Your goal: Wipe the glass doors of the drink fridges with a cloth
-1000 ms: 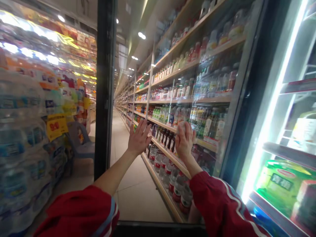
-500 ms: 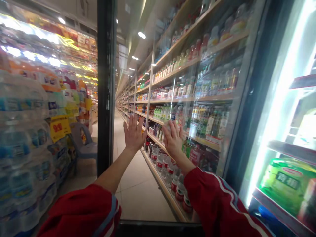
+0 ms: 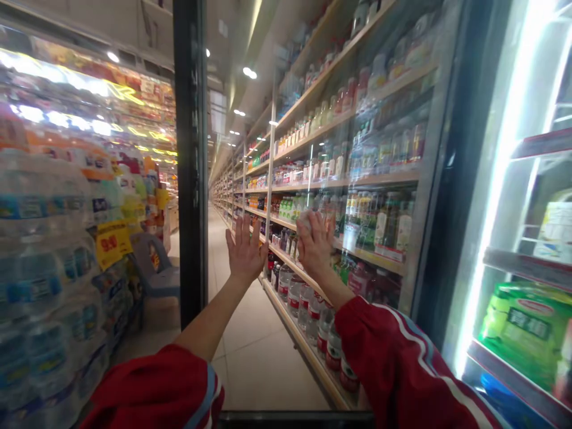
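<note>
In the head view, a large glass door (image 3: pixel 250 369) in a dark frame stands before me, and I see the aisle through it. My left hand (image 3: pixel 246 250) is raised with spread fingers, its palm flat toward the glass and nothing in it. To its right, my right hand (image 3: pixel 315 247) is bent toward the same pane, fingers close together. Something small and whitish shows at those fingertips; what it is cannot be made out. Whether each palm presses the glass is hard to tell. Both forearms come from red sleeves (image 3: pixel 156 387) with striped trim.
Beyond or mirrored in the glass run long shelves of bottled drinks (image 3: pixel 308 304). On the right is a lit cooler with a green package (image 3: pixel 522 333). To the left are stacked water bottles (image 3: pixel 40 268), a yellow price sign (image 3: pixel 111 243) and a grey chair (image 3: pixel 156 268).
The view has shifted slightly, so most surroundings sit a little lower. My right hand has moved up slightly against the shelves behind; my left hand stays spread in nearly the same place.
</note>
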### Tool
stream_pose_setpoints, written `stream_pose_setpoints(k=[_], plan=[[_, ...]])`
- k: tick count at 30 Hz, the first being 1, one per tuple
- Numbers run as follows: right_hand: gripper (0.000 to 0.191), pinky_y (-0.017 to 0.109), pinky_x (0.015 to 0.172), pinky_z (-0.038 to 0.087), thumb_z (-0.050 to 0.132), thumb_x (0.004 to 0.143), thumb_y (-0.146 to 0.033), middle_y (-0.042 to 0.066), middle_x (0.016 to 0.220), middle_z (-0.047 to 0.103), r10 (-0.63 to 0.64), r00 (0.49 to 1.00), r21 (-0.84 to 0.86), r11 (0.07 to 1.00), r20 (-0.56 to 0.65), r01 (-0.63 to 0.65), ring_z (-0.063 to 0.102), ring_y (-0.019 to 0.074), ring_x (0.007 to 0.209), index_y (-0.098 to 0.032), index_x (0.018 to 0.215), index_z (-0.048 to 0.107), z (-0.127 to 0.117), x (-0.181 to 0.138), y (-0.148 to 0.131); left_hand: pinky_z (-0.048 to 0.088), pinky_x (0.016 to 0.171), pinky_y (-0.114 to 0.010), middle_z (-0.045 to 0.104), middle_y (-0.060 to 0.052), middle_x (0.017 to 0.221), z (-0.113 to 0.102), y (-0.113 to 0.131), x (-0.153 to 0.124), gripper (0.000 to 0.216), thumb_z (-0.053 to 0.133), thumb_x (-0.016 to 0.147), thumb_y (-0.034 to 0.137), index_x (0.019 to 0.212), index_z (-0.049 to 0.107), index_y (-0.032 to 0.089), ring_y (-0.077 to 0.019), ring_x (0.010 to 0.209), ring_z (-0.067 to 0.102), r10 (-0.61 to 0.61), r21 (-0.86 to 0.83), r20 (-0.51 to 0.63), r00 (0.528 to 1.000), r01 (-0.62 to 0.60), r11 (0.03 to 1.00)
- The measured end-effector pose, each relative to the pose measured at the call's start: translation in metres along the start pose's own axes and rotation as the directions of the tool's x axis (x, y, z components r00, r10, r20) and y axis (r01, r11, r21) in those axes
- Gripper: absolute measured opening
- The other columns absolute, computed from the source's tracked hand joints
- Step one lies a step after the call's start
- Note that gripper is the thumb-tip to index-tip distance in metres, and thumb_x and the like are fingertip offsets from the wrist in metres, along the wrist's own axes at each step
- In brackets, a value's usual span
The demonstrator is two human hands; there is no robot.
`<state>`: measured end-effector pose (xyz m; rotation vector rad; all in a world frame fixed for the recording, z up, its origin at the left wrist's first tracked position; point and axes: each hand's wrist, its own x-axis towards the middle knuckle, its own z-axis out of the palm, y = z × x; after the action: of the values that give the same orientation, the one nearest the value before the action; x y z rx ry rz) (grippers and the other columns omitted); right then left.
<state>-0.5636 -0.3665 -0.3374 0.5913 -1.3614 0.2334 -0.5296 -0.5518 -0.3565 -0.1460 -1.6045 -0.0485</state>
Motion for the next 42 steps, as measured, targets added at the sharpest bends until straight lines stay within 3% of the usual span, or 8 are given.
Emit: stream_pose_setpoints(k=[4,10,18,21,26,31,36,42], plan=[[0.042,0.049,0.111,0.019,0.044,0.086,-0.020,0.008,0.138,0.043,-0.019,1.000,-0.006,1.000,0.003,0.019,0.028,0.0216,0.135,-0.027,0.128,0.047,-0.001,0.004,0.008,0.007,0.113,-0.046,0.030,-0.014,0.146,-0.007,-0.008,0.002,0.052,0.044,0.088,0.038,0.137,0.038,0.019,-0.0234,0.139,0.018,0.057,0.020,0.023,0.998,-0.058,0.998],[0.044,0.053,0.108,0.021,0.035,0.090,-0.025,0.013,0.141,0.037,0.237,0.965,-0.023,0.970,-0.115,-0.241,0.027,0.0250,0.135,-0.021,0.133,0.042,-0.002,0.020,0.034,0.008,0.113,-0.046,0.035,-0.013,0.144,-0.014,-0.027,-0.002,0.047,0.041,0.089,0.032,0.135,0.040,0.020,-0.0219,0.138,0.022,0.057,0.004,0.023,0.998,-0.057,0.998],[0.039,0.050,0.110,0.017,0.046,0.086,-0.019,0.006,0.136,0.046,-0.077,0.996,0.040,0.996,0.044,0.075,0.030,0.0218,0.134,-0.027,0.123,0.051,0.011,0.007,-0.034,0.006,0.114,-0.046,0.034,-0.014,0.144,-0.017,-0.034,-0.007,0.050,0.040,0.090,0.036,0.136,0.038,0.018,-0.0217,0.138,0.021,0.045,-0.015,0.061,0.997,-0.044,0.999],[0.039,0.050,0.111,0.015,0.043,0.088,-0.019,0.007,0.137,0.044,-0.023,0.999,0.059,0.998,0.042,0.020,0.028,0.0214,0.135,-0.026,0.125,0.050,0.009,0.013,-0.020,0.009,0.113,-0.045,0.035,-0.014,0.144,-0.019,-0.036,-0.007,0.049,0.041,0.090,0.035,0.136,0.039,0.018,-0.0211,0.138,0.021,0.080,0.018,0.057,0.995,-0.082,0.997],[0.043,0.052,0.110,0.016,0.038,0.089,-0.022,0.012,0.143,0.034,0.256,0.967,0.026,0.967,-0.013,-0.255,0.021,0.0254,0.137,-0.019,0.132,0.044,0.002,0.029,0.015,0.011,0.113,-0.046,0.036,-0.015,0.143,-0.017,-0.038,-0.008,0.049,0.041,0.090,0.034,0.136,0.039,0.018,-0.0215,0.138,0.021,0.087,0.020,0.043,0.995,-0.088,0.996],[0.040,0.050,0.110,0.016,0.040,0.089,-0.020,0.011,0.138,0.043,0.089,0.996,0.040,0.995,0.021,-0.089,0.026,0.0238,0.136,-0.022,0.128,0.049,0.005,0.013,-0.019,0.010,0.112,-0.047,0.035,-0.016,0.143,-0.015,-0.039,-0.009,0.050,0.040,0.090,0.034,0.136,0.037,0.017,-0.0213,0.139,0.019,0.081,0.008,0.046,0.996,-0.082,0.997],[0.042,0.048,0.112,0.012,0.040,0.089,-0.026,0.009,0.140,0.042,0.083,0.993,0.139,0.986,0.088,-0.095,0.024,0.0225,0.137,-0.021,0.130,0.046,0.008,-0.003,-0.054,0.008,0.112,-0.049,0.031,-0.017,0.146,-0.023,-0.013,0.002,0.051,0.041,0.089,0.032,0.136,0.036,0.016,-0.0230,0.139,0.017,0.106,-0.066,-0.023,0.994,-0.108,0.992],[0.058,0.038,0.114,0.016,0.023,0.089,-0.031,0.013,0.139,0.042,0.223,0.967,0.313,0.916,0.120,-0.250,0.022,0.0152,0.138,-0.005,0.141,0.022,-0.001,-0.001,-0.046,0.020,0.111,-0.038,0.051,-0.012,0.132,-0.009,0.047,0.019,0.041,0.030,0.093,0.029,0.130,0.044,0.018,-0.0165,0.128,0.041,0.290,-0.282,-0.016,0.957,-0.283,0.917]])
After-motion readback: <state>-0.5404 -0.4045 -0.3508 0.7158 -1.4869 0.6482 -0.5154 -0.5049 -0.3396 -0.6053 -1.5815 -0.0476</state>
